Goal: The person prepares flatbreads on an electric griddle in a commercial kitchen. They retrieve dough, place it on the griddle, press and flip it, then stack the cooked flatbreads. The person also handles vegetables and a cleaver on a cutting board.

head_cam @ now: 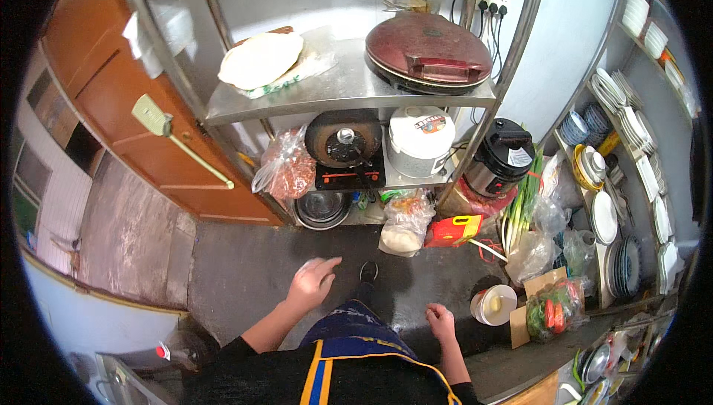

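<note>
My left hand [313,283] hangs over the dark floor with its fingers extended and nothing in it. Lower and to the right, my right hand [441,321] is loosely curled; its palm side is hidden, and I see nothing held. Before me stands a metal shelf rack [345,98]. Its top shelf bears a round dark-red electric griddle [429,48], lid down, and a pale flat round of dough or bread [262,62] on a plastic bag. On the lower shelf are a wok-like pan [323,140] on an induction cooker [348,177] and a white-lidded rice cooker [421,140].
Along the floor are metal basins [323,210], a red package [454,230], spring onions [518,210], a white bucket [494,306] and bagged vegetables [554,310]. A pressure cooker [498,154] stands beside the rack. Dish shelves [604,277] line the right; an orange-brown door [139,126] is left.
</note>
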Available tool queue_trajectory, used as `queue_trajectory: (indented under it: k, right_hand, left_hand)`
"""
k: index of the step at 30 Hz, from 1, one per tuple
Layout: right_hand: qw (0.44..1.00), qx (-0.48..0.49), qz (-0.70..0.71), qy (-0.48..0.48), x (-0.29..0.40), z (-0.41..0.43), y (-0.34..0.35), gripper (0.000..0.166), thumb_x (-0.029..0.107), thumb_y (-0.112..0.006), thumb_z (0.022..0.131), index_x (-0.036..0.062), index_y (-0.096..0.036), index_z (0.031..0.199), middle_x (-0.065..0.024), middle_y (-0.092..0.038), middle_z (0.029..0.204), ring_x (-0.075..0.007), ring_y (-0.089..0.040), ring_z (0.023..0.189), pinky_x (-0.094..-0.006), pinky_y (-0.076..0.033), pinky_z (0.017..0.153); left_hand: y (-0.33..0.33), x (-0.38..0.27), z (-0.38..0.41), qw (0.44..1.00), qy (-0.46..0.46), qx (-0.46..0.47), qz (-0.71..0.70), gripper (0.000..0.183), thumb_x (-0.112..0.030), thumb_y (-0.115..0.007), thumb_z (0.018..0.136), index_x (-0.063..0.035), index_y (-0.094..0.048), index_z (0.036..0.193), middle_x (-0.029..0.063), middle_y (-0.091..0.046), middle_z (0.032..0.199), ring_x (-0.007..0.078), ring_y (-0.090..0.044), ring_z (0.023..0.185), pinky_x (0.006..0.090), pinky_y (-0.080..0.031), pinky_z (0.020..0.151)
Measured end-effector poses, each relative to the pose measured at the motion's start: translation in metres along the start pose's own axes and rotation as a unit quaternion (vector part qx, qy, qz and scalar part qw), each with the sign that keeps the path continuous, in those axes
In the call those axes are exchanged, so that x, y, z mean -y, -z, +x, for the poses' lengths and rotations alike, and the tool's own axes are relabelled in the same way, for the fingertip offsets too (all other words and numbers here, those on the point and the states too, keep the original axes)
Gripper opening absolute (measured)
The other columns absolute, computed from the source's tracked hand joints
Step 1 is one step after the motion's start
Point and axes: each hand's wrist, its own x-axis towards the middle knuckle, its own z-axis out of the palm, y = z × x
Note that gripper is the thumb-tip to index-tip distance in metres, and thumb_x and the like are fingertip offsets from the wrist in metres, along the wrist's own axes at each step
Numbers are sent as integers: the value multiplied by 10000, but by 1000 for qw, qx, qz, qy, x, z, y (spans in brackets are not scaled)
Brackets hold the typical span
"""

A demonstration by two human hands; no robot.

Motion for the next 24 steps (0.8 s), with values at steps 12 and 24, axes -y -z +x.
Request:
queue_trajectory:
  k: [12,24]
  right_hand:
    - [991,-7,-120,64,134,179,34,211,149,-609,798,30,-610,972,-145,-623,870,-242,-615,766,-319,-480,692]
    - [987,42,-104,115,114,231,73,240,185,-588,798,52,-603,998,-143,-622,896,-275,-614,783,-342,-485,690]
  left_hand:
    - [64,-57,338,925,-346,-149,-51,450,-157,-623,728,-48,-509,1149,153,-468,1197,330,-467,1071,435,-360,917]
    - [54,-137,443,878,-437,-131,143,341,-287,-588,774,-123,-578,1073,53,-579,922,218,-586,802,342,-486,684]
